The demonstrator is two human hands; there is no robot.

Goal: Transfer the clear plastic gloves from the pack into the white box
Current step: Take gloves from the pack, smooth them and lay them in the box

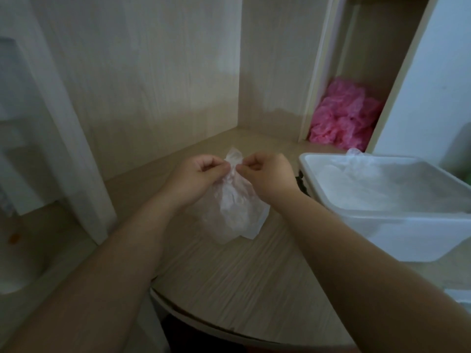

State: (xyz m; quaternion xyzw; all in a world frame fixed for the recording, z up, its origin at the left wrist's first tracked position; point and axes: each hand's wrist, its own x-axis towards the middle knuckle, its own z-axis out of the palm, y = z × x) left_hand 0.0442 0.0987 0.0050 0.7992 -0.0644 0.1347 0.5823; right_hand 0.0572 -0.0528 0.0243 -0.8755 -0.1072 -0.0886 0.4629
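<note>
A clear plastic pack of gloves [237, 210] stands on the wooden desk in the middle of the view, its crumpled top bunched upward. My left hand [201, 177] pinches the top of the pack from the left. My right hand [267, 171] pinches the same bunched top from the right, thumbs and fingers curled. The white box [382, 225] sits on the desk to the right of my right hand, open on top. Clear plastic gloves [356, 161] lie inside it near the far rim.
A pile of pink plastic [344, 115] fills a shelf niche behind the box. Wooden panels wall the desk at the back and left. The desk's [242, 276] curved front edge runs below my forearms. A white frame stands at the left.
</note>
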